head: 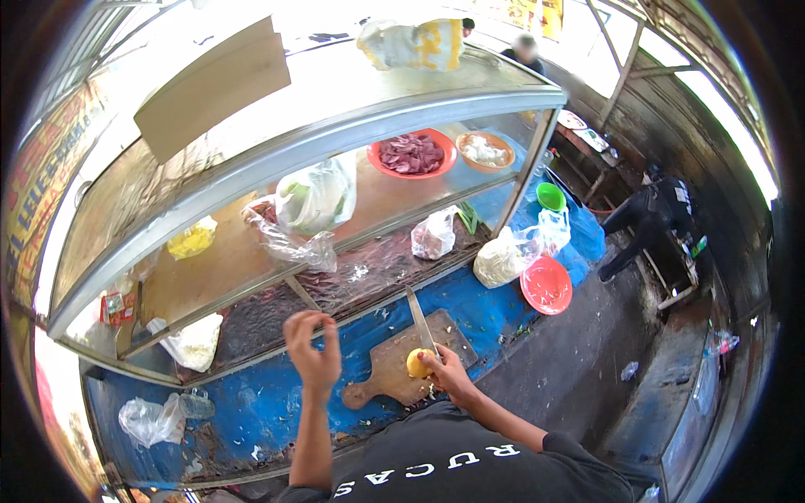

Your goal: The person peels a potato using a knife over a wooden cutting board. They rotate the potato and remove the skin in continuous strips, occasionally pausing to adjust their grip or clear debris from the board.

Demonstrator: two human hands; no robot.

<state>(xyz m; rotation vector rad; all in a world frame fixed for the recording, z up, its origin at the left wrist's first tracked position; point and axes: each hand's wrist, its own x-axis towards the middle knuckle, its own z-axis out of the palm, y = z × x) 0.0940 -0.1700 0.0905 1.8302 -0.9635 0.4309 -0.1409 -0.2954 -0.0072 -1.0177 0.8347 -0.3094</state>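
Note:
My right hand [454,375] grips a long kitchen knife [420,317], its blade pointing away from me. Against the thumb and fingers of that hand sits a yellow rounded piece of food [417,364], perhaps a peeled potato or a fruit; its kind is unclear. Both are over a worn wooden cutting board [390,377] with a rounded handle, scattered with small pale scraps. To the left of the board, my left hand [312,352] is raised over the blue-covered counter [264,402]. Its fingers are curled, apart from the thumb, and I see nothing held in them.
A glass-and-metal display case [327,135] rises beyond the counter. On its shelf stand a red bowl of sliced purplish food [445,141] and an orange bowl [512,157]. To the right are a filled plastic bag [494,261] and a red bowl [546,286]. A person [654,207] bends farther right.

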